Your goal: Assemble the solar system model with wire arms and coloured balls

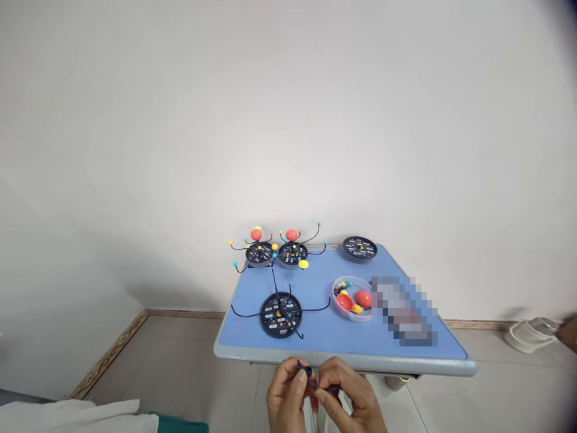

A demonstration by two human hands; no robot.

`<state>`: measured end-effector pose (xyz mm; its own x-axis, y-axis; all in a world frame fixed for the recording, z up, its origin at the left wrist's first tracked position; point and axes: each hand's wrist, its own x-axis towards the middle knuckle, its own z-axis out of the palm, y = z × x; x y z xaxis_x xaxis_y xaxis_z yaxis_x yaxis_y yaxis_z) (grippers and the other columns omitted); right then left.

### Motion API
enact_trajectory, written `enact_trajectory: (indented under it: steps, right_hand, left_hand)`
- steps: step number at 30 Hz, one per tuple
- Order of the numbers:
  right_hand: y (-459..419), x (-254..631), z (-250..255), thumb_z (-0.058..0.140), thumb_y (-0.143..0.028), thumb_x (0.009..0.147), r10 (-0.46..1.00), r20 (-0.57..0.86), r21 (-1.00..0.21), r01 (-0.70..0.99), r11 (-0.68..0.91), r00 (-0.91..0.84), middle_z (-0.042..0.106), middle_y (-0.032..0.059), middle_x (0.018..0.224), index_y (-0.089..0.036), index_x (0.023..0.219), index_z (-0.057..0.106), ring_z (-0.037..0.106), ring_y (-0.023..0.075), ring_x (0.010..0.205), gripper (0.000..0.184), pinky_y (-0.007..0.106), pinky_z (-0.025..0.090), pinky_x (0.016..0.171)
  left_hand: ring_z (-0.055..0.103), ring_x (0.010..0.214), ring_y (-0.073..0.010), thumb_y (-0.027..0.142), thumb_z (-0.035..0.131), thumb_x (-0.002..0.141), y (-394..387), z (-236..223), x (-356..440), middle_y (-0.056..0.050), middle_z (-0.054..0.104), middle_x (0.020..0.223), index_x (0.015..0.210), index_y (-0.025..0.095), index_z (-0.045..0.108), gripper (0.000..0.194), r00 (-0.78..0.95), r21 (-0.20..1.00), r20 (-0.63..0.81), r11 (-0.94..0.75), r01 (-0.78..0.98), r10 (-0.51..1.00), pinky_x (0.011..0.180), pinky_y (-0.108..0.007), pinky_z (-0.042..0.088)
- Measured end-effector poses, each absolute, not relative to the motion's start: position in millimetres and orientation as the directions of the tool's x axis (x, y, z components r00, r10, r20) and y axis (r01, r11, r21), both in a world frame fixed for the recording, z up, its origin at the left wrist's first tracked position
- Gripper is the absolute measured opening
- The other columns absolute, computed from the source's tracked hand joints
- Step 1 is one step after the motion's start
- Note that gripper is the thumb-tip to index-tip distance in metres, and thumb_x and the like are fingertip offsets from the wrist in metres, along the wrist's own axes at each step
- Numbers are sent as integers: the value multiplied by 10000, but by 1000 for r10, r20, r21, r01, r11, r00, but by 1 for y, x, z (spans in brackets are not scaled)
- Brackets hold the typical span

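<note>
Left hand [286,400] and right hand [349,400] grasp a thin dark-blue plastic rod [306,371] between their fingertips, just before the near edge of the blue tabletop [252,328].

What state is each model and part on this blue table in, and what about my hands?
Left hand: pinching a dark wire arm.
Right hand: also gripping that arm.
Front disc base: wire arms fitted, tips bare.
Left rear model: assembled, orange ball on top, coloured balls on arm tips.
Right rear model: assembled likewise.
Back-right disc base: no arms fitted.
Clear round tray: holding orange shells and small balls.
</note>
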<state>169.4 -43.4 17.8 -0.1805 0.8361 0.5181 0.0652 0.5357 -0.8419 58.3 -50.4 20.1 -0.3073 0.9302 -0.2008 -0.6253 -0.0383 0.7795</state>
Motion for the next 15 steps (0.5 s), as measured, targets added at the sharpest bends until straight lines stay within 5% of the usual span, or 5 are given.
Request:
enact_trajectory:
  steps: [8, 15]
  right_hand:
    - [-46, 175, 32, 556, -115, 853, 832, 519, -833, 102, 544, -194, 599, -5, 708, -231, 725, 513, 574, 134, 601, 178, 207, 447, 519]
    - [-48, 179, 24, 490, -22, 775, 739, 630, -696, 249, 673, -237, 625, 14, 812, -253, 802, 453, 571, 112, 579, 235, 171, 407, 455]
  left_hand:
    - [524, 437, -96, 444, 903, 548, -51, 25, 54, -18, 638, 560, 656, 136, 750, 361, -147, 737, -213, 60, -673, 966, 387, -191, 369]
    - [578, 438, -142, 422, 893, 557, -53, 16, 47, -43, 653, 523, 681, 122, 779, 345, -52, 728, -233, 139, -671, 971, 378, -216, 404]
